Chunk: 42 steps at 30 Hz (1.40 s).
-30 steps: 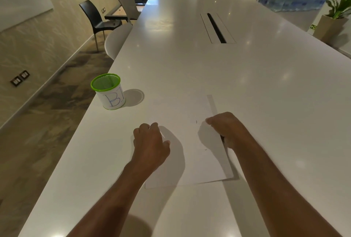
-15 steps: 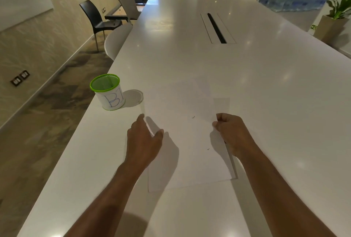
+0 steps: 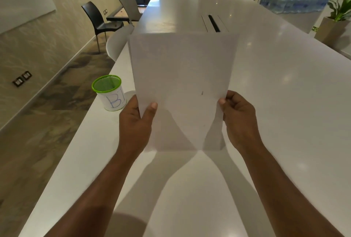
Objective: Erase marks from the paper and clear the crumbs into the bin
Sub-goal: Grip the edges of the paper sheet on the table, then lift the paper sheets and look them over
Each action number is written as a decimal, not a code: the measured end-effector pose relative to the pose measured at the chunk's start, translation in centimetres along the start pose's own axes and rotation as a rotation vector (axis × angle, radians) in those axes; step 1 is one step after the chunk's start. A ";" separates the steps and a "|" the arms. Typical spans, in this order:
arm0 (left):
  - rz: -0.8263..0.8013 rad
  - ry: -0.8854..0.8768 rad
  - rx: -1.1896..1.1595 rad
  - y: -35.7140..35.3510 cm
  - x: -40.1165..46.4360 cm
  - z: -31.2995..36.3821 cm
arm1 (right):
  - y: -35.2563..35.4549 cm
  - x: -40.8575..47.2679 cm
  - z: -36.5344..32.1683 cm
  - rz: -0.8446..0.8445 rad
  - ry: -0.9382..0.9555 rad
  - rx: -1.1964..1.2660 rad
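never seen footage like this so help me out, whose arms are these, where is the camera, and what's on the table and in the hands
There is no machine here: the arms are a person's own, filmed by a wide-angle camera worn on their head, looking forward and down. That is the only view. The left hand and right hand each pinch a side edge of a thin white sheet of paper, raised off the long glossy white table and tilted towards the camera. A small dark mark shows on the sheet. To the left stands a small white cup-shaped bin with a green mesh rim, blue letters handwritten on its side. Chairs and potted plants fill the room behind.
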State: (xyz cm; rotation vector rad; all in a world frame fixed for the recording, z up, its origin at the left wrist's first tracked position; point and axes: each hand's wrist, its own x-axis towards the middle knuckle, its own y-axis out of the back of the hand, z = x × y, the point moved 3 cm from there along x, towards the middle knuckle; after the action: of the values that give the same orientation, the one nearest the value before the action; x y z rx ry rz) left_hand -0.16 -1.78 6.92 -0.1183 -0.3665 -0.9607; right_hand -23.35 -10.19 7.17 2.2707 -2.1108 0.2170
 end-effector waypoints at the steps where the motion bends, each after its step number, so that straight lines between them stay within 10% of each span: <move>1: 0.018 -0.057 0.023 0.0 -0.1 0.6 | -0.1 0.0 -0.3 -0.002 0.028 0.033; 16: 0.089 -0.132 0.073 0.2 -0.7 0.5 | -0.3 0.1 0.4 -0.030 0.079 -0.010; 28: 0.254 -0.030 0.010 3.1 1.3 -1.2 | 4.5 -13.1 6.3 -0.098 -0.312 -1.489; 39: 0.279 0.005 0.012 2.7 0.8 -0.6 | -9.1 -11.0 6.2 -0.535 0.083 -0.968; 42: 0.274 0.000 -0.002 2.8 0.7 -0.6 | -5.7 -10.7 5.6 -0.338 0.099 -1.005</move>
State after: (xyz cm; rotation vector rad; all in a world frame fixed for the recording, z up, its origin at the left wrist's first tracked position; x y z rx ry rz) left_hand 2.65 -0.91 6.76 -0.1663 -0.3397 -0.6904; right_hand -18.00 0.14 0.71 1.8331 -1.2598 -0.5883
